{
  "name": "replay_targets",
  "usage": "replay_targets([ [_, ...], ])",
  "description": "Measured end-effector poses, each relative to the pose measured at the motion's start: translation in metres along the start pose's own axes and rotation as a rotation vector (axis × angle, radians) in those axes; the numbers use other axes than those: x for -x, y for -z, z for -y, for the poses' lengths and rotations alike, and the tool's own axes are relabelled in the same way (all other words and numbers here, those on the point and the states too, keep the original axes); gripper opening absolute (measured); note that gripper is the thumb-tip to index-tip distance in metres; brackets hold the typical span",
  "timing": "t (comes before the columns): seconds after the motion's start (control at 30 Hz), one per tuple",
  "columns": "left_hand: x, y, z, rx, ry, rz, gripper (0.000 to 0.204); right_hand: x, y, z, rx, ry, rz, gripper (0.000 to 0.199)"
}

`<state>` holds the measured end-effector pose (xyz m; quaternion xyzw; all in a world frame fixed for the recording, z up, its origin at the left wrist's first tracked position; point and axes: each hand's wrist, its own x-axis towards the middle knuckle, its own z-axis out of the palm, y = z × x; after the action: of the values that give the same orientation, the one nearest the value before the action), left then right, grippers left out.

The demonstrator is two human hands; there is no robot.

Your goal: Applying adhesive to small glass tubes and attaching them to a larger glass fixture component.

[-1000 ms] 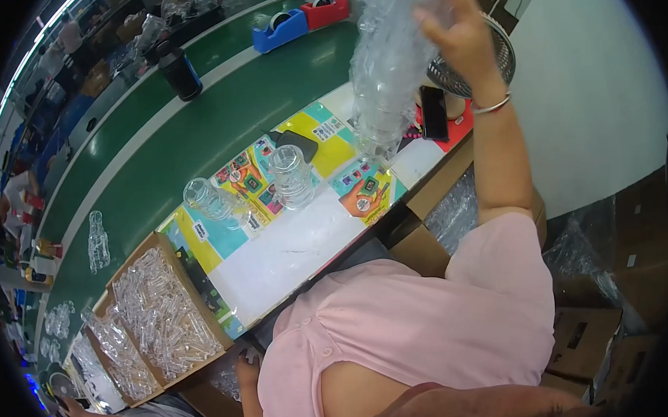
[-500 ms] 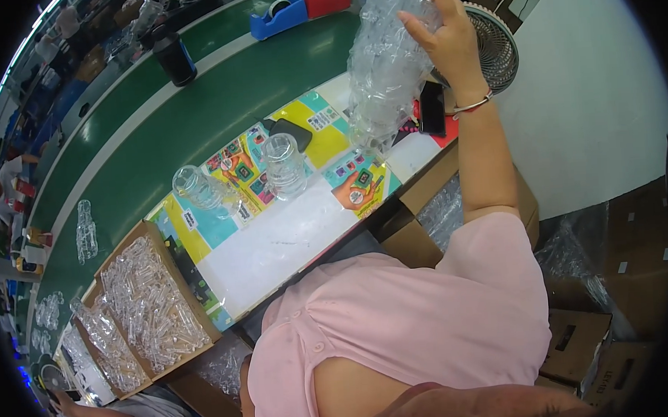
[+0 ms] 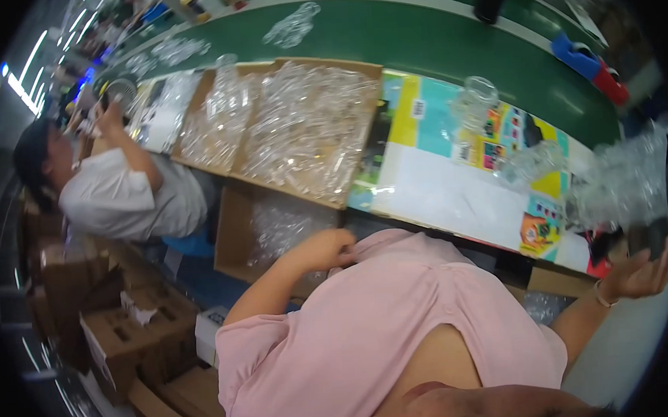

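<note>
My left hand (image 3: pixel 325 250) is close to my chest, above the near edge of the worktop. Its fingers are curled in, and whatever they may hold is hidden. At the far right my right hand (image 3: pixel 643 274) is raised palm up with fingers apart, nothing in it. Just beyond it stands a tall bundle of nested clear plastic pieces (image 3: pixel 623 178). A clear round plastic container (image 3: pixel 481 95) stands on the printed sheet. Another clear container (image 3: pixel 532 162) lies nearer the bundle, blurred.
Left of the white sheet (image 3: pixel 447 195), a divided cardboard tray (image 3: pixel 373 86) holds many clear plastic parts. Below it is an open carton (image 3: pixel 230 236) with clear plastic inside. Another person (image 3: pixel 129 181) sits at the left. Blue and red tape dispensers (image 3: pixel 574 56) stand on the green surface (image 3: pixel 400 31).
The view has swung left, bringing the tray, the neighbouring person and my left hand into sight. My right hand has come down from the top of the plastic bundle to its near side.
</note>
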<state>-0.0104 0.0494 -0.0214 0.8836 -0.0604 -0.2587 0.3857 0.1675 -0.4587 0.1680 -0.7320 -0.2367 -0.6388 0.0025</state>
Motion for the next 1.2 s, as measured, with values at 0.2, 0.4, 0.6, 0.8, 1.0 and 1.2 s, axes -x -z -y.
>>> replay_targets([
  [0.2,0.016,0.095,-0.001,0.031,-0.037,-0.786,0.013,0.057,-0.044,0.126,-0.451,0.077,0.345,0.032],
  [0.4,0.016,0.154,0.107,-0.625,0.245,-1.016,0.023,0.08,-0.045,0.176,-0.549,-0.327,0.5,0.027],
  [0.6,0.011,0.157,0.1,-0.376,0.304,-0.791,0.028,0.11,-0.053,0.171,-0.624,-0.654,0.509,0.024],
  [0.8,-0.003,0.153,0.119,-0.357,0.157,-0.948,0.028,0.121,-0.052,0.168,-0.563,-0.696,0.522,0.025],
  [1.0,-0.003,0.139,0.075,-0.018,-0.173,-1.29,0.024,0.126,-0.065,0.16,-0.547,-0.788,0.388,0.03],
  [1.2,-0.049,0.106,-0.022,0.683,-0.18,-0.806,0.019,0.143,-0.076,0.128,-0.203,-0.707,0.609,0.028],
])
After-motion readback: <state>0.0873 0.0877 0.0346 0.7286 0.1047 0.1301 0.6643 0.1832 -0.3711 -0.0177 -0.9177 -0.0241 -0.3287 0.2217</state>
